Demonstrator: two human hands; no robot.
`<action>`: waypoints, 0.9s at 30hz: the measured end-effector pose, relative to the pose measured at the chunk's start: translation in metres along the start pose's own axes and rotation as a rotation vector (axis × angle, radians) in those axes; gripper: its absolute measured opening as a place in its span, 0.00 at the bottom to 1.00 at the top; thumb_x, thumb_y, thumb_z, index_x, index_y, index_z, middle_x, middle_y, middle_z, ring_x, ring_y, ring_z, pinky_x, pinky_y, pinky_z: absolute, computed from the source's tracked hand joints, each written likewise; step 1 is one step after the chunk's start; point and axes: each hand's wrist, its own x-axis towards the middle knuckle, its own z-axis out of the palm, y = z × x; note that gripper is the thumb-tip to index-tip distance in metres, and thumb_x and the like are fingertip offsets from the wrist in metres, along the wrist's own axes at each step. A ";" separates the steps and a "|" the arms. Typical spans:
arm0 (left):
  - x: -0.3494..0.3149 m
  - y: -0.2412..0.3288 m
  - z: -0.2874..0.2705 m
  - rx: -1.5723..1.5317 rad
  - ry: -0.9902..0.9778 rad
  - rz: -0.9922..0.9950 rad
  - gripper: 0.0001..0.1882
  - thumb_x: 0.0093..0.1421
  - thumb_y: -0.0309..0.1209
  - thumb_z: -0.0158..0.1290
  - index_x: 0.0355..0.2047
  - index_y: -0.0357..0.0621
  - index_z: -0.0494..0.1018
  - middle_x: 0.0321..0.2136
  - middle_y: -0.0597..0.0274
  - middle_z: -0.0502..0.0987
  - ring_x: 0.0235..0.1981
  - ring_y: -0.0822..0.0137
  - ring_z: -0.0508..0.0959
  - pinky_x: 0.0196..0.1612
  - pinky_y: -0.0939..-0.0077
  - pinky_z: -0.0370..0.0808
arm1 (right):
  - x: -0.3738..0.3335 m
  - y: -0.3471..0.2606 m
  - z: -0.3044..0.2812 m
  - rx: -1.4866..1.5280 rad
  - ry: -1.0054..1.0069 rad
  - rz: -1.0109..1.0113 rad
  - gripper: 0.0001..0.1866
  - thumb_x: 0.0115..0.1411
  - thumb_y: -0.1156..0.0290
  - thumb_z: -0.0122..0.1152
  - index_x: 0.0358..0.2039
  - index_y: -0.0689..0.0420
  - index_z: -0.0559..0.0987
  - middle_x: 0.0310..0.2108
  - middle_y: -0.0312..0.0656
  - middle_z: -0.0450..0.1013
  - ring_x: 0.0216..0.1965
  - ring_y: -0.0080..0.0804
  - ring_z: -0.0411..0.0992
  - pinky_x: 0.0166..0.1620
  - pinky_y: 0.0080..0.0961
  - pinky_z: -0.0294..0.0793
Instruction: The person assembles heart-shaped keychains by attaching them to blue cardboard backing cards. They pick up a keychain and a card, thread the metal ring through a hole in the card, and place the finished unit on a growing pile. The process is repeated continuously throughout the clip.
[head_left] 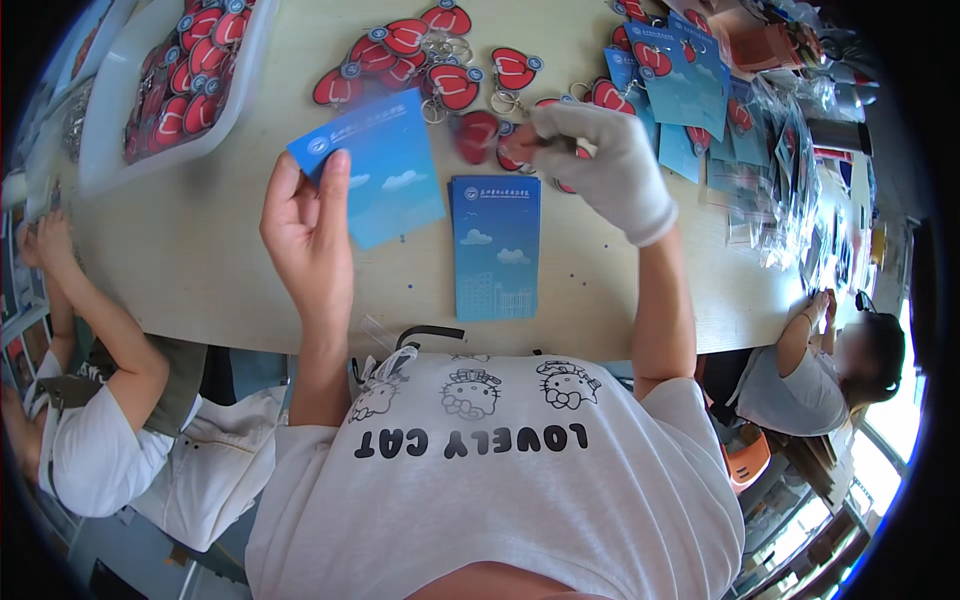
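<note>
My left hand (308, 225) is closed on a blue card (395, 195) printed with white clouds, its thumb on the front face, and holds it tilted above the table. Over the table's middle, my right hand (605, 165) wears a white glove with bare fingertips, which are pinched together. A red keychain (477, 137), smeared by motion, is just left of those fingertips and seems to hang from them; the grip itself is partly hidden. Between my hands a stack of blue cards (496, 250) lies upright on the table. Several red keychains with metal rings (455, 87) lie loose beyond it.
A white plastic bin (245, 95) of red keychains stands at far left. Cards with keychains on them (685, 90) and clear plastic bags (770, 170) pile up at right. One person (100, 440) sits to my left, another (800, 370) to my right, along the table (220, 260).
</note>
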 end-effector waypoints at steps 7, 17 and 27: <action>0.000 0.013 0.046 -0.098 -0.089 0.053 0.07 0.60 0.21 0.54 0.38 0.31 0.71 0.35 0.63 0.74 0.36 0.78 0.72 0.41 0.85 0.69 | -0.026 -0.040 0.002 0.343 0.088 -0.152 0.14 0.46 0.93 0.49 0.32 0.69 0.78 0.35 0.47 0.75 0.36 0.33 0.77 0.43 0.24 0.79; -0.012 0.023 0.062 -0.562 -0.314 -0.297 0.13 0.55 0.20 0.59 0.40 0.32 0.74 0.35 0.62 0.77 0.37 0.76 0.76 0.43 0.82 0.72 | -0.034 -0.049 0.016 0.118 0.413 -0.228 0.14 0.46 0.87 0.63 0.35 0.66 0.75 0.31 0.40 0.77 0.30 0.17 0.75 0.31 0.12 0.71; -0.011 0.033 0.065 -0.639 -0.271 -0.350 0.18 0.56 0.18 0.56 0.47 0.31 0.70 0.42 0.57 0.75 0.42 0.71 0.76 0.49 0.77 0.72 | -0.032 -0.044 0.024 0.647 0.274 0.008 0.20 0.53 0.88 0.54 0.47 0.68 0.69 0.41 0.44 0.74 0.41 0.27 0.76 0.46 0.21 0.76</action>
